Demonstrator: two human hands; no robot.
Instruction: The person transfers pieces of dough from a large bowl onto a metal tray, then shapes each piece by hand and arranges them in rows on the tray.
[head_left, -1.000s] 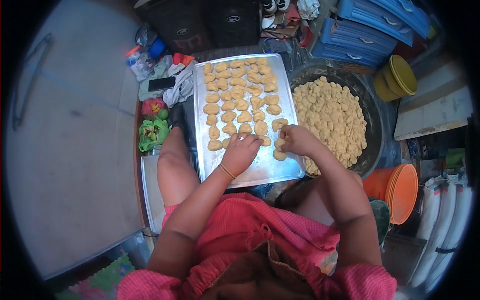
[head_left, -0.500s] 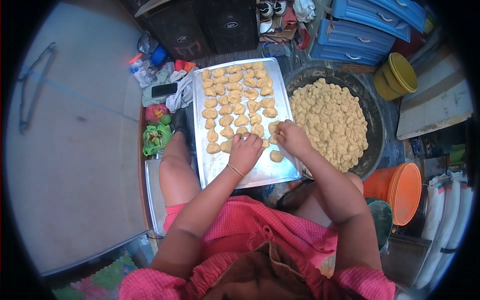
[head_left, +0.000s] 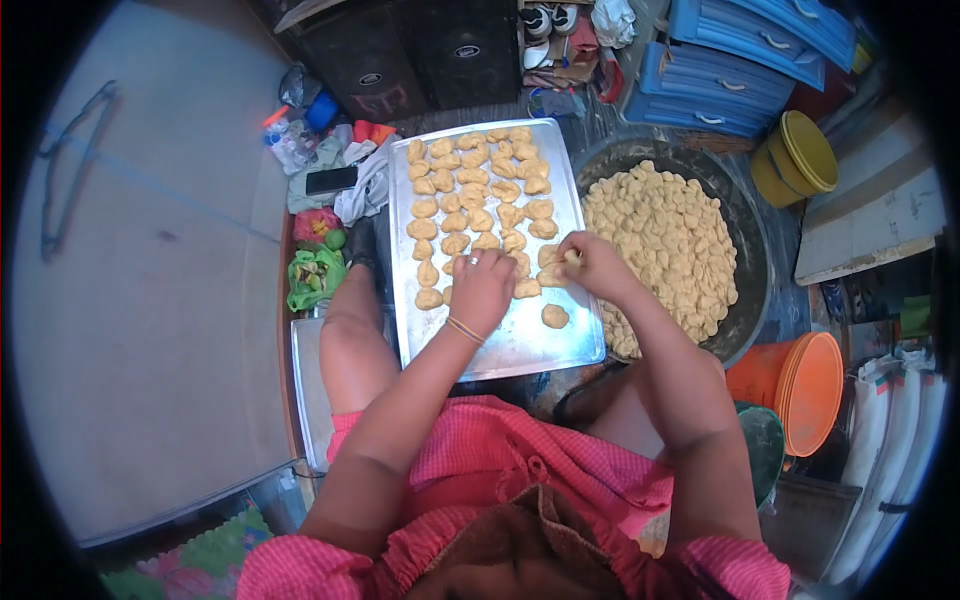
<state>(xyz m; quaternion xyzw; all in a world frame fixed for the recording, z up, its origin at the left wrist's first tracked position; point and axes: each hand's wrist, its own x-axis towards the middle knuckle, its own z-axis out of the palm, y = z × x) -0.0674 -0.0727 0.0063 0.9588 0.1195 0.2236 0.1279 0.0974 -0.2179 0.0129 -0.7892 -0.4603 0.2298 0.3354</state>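
Note:
A metal baking tray (head_left: 440, 345) lies across my lap with rows of lumpy, pale yellow dough pieces (head_left: 480, 219) on it. My left hand (head_left: 483, 287) is low over the front rows, its fingers curled down among the dough pieces; whatever lies under them is hidden. At the tray's right side my right hand (head_left: 598, 268) pinches a small dough piece (head_left: 572, 258) between thumb and fingers. One round dough piece (head_left: 555, 316) sits apart near the front right. To the right, a wide dark basin (head_left: 752, 250) holds a large heap of dough pieces (head_left: 660, 255).
Beyond the basin stand a yellow-green bucket (head_left: 795, 158) and blue drawers (head_left: 715, 85). An orange bucket (head_left: 800, 385) is near my right knee. A phone (head_left: 331, 180) lies on cloths at the left, behind a green plastic bag (head_left: 315, 278). Dark cabinets (head_left: 420, 60) close off the back.
My left hand has shifted slightly left and up the tray, uncovering dough near its right side. My right hand has turned and lifted a little, and a small dough piece now shows in its fingers.

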